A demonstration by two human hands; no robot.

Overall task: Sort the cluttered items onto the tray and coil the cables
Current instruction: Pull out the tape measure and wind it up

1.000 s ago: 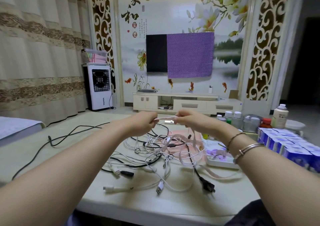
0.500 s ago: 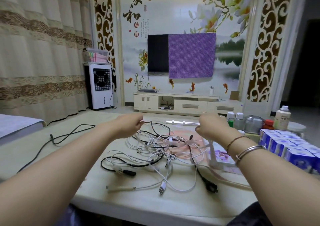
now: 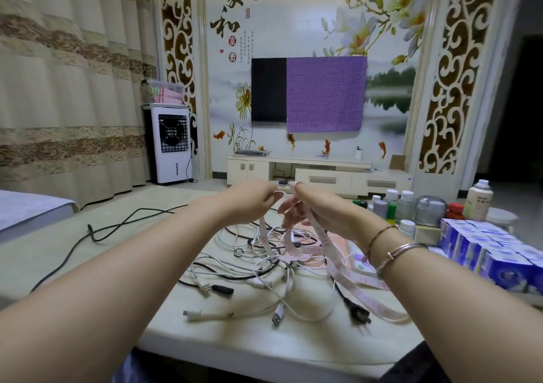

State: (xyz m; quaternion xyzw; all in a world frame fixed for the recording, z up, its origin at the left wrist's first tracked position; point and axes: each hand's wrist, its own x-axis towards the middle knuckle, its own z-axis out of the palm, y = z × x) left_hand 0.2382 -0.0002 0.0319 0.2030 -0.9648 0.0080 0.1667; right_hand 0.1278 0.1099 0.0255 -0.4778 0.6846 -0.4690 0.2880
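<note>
Above the middle of the low table (image 3: 235,350), both hands are raised and nearly touching: the left hand (image 3: 249,203) has its fingers curled round one stretch of a pink measuring tape (image 3: 332,253), and the right hand (image 3: 316,209) pinches the same tape between thumb and forefinger just beside it, toward three o'clock. From the two grips the tape hangs down in loops toward six o'clock, then its long free tail runs off toward four or five o'clock along the tabletop, passing under the right forearm and ending near the table's near edge. That slack lies on the right hand's side, so I judge the right hand is better placed to feed it while the left hand keeps the gathered loops. Directly below the hands, at six o'clock, sits the tangle of white cables (image 3: 279,268) and black cables (image 3: 211,287), with a black plug (image 3: 358,313) just beside the tape's tail; the tape crosses over some of them and could drag them when drawn up. A tray (image 3: 361,265) shows only partly, below the right wrist at four o'clock.
</note>
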